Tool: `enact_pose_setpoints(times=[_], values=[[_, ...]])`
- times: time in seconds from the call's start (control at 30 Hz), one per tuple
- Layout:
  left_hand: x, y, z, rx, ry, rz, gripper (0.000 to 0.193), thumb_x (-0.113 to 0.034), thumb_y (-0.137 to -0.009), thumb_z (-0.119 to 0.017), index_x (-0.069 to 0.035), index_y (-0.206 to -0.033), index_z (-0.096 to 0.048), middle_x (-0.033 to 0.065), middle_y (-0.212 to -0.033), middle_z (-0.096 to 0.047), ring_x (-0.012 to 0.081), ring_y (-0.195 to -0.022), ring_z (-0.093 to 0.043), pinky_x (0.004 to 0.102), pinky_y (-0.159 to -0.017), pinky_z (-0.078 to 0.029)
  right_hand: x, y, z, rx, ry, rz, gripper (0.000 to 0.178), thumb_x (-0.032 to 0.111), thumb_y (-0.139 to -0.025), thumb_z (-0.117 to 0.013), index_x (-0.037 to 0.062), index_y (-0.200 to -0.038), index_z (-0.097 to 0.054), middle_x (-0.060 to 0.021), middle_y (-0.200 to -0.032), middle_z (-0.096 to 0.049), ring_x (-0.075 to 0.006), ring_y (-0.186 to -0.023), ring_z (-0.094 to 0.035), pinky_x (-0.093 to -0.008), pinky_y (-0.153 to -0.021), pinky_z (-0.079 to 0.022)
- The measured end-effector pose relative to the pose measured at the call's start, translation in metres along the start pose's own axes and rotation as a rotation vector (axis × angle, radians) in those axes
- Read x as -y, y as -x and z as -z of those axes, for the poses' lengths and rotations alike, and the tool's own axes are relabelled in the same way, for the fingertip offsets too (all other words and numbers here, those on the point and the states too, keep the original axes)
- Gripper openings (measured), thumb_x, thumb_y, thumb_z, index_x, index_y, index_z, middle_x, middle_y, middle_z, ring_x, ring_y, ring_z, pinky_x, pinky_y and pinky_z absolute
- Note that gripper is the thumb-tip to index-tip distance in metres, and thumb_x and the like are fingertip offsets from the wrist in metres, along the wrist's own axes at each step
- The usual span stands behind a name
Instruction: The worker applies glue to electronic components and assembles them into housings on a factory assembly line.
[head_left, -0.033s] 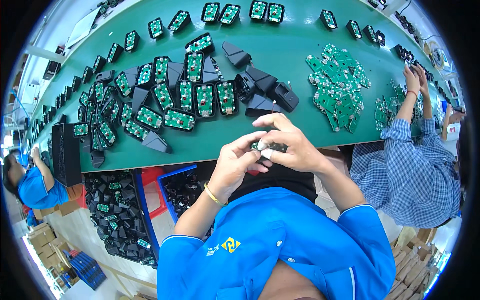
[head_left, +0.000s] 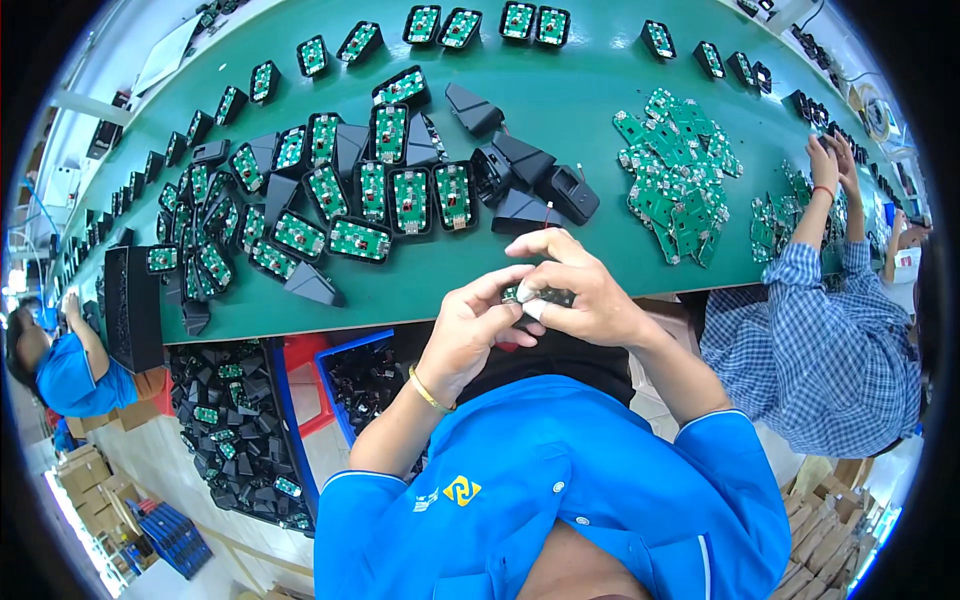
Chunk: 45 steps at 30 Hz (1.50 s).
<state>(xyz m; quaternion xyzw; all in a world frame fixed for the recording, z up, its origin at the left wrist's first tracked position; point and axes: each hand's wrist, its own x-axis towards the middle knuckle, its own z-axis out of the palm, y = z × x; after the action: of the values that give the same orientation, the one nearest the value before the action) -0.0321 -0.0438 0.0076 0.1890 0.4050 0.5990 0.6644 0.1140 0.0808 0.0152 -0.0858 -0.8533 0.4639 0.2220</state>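
Observation:
Just off the table's near edge, my left hand (head_left: 477,325) and my right hand (head_left: 580,290) meet around a small black plastic housing (head_left: 562,297) with a bit of green circuit board showing. The fingers of both are closed on it and cover most of it. My right thumb and fingertips press at its top, while my left thumb and fingers grip its left side. A thin wire with a small white connector (head_left: 549,206) sticks up beyond my right hand. Past it lie several black housings (head_left: 522,158), and to their left a group of housings fitted with green boards (head_left: 410,200).
Loose green circuit boards (head_left: 675,180) are heaped on the green table (head_left: 560,90) to the right. A co-worker in a checked shirt (head_left: 820,340) works beyond. Below the table edge at left stand a large bin of housings (head_left: 240,430) and a blue crate (head_left: 335,375).

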Motion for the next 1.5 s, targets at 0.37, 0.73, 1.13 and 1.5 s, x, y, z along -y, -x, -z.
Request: enact_pose_setpoints(times=[0.37, 0.73, 1.13, 1.5], values=[[0.006, 0.000, -0.012, -0.060, -0.056, -0.116, 0.042, 0.007, -0.084, -0.058, 0.001, -0.125, -0.054, 0.0142, -0.102, -0.062, 0.0131, -0.075, -0.061, 0.0207, -0.064, -0.056, 0.022, 0.005, -0.020, -0.274, 0.571, 0.096, 0.014, 0.005, -0.069, -0.064, 0.0047, -0.080, -0.056, -0.0103, -0.112, -0.056, -0.0243, -0.095, -0.054, -0.0384, -0.086, -0.038], [0.005, 0.002, -0.015, -0.077, -0.043, -0.107, 0.032, 0.005, -0.084, -0.062, 0.001, -0.115, -0.060, 0.0119, -0.098, -0.063, 0.0101, -0.073, -0.060, 0.0183, -0.062, -0.054, 0.022, 0.017, -0.022, -0.313, 0.487, 0.096, 0.021, 0.002, -0.066, -0.066, 0.0034, -0.085, -0.056, -0.0138, -0.113, -0.057, -0.0267, -0.092, -0.055, -0.0405, -0.087, -0.038], [0.013, 0.005, -0.016, -0.106, -0.152, -0.100, 0.035, 0.008, -0.084, -0.053, 0.001, -0.118, -0.059, 0.0113, -0.094, -0.064, 0.0107, -0.072, -0.061, 0.0201, -0.063, -0.055, 0.019, 0.025, -0.019, -0.305, 0.312, 0.080, 0.022, 0.003, -0.067, -0.066, 0.0041, -0.087, -0.057, -0.0130, -0.115, -0.058, -0.0258, -0.093, -0.056, -0.0408, -0.089, -0.038], [0.022, 0.006, -0.023, -0.166, -0.310, -0.358, 0.039, 0.009, -0.081, -0.057, 0.002, -0.119, -0.057, 0.0154, -0.104, -0.063, 0.0165, -0.077, -0.064, 0.0236, -0.067, -0.056, 0.015, 0.017, -0.016, -0.370, 0.407, 0.042, 0.037, 0.004, -0.067, -0.066, 0.0041, -0.102, -0.054, -0.0128, -0.116, -0.056, -0.0260, -0.096, -0.057, -0.0383, -0.088, -0.043]])
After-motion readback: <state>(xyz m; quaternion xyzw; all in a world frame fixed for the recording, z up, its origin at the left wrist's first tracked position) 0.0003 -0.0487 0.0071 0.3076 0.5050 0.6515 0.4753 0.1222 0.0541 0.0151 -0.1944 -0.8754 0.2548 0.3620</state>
